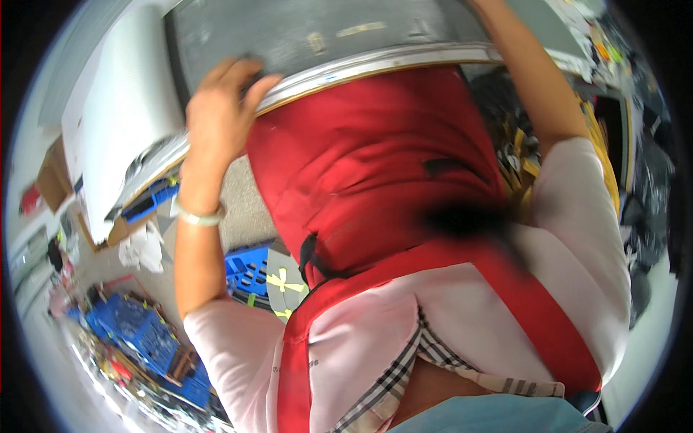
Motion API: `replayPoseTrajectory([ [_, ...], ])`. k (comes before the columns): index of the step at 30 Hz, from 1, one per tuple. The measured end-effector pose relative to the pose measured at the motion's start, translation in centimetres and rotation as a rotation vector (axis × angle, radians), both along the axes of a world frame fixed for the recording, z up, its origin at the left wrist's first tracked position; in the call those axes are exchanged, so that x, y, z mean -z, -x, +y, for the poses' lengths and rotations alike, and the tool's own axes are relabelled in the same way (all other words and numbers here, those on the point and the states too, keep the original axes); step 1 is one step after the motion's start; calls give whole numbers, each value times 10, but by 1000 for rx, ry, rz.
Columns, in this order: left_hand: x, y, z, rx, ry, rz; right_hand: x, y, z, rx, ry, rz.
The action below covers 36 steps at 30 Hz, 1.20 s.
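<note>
My left hand (220, 108) rests at the near left edge of a dark grey worktop (303, 36), a pale bracelet (200, 218) on its wrist. Its thumb stretches apart from bent fingers over the pale metal edge strip (382, 60). A small dark patch lies by the fingertips; what it is I cannot make out. My right forearm (538, 72) reaches to the far side, and that hand is cut off by the upper border. Small tan marks or scraps (361, 29) show on the grey surface.
A large white roll or sheet (137, 79) stands left of the worktop. Blue plastic crates (133, 325) and clutter lie at the lower left. Black plastic bags (653, 173) line the right side. My red apron (375, 137) touches the worktop's front; a blurred black object (465, 216) hangs before it.
</note>
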<state>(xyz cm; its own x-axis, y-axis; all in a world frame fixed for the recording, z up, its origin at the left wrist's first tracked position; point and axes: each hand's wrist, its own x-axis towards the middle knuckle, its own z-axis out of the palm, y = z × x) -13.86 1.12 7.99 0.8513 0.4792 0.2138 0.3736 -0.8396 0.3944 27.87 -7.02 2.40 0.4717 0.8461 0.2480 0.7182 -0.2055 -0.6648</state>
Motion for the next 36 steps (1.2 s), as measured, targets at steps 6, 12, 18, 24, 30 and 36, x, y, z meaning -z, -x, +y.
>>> replayPoseTrajectory([
  [6, 7, -98, -18, 261, -92, -214, -5, -10, -17, 29, 48, 63],
  [12, 41, -134, -20, 153, -155, -178, -2, -7, -18, 52, 23, 167],
  [18, 40, -137, -19, 133, -158, -192, -26, 11, -52, 52, -23, 385],
  [24, 28, -127, -22, 50, -140, -80, -52, 86, -114, -213, 194, -27],
  [30, 28, -132, -25, 58, -119, -105, -57, 107, -122, -237, 246, -105],
  [36, 27, -130, -26, 51, -118, -98, -57, 102, -120, -352, 93, -404],
])
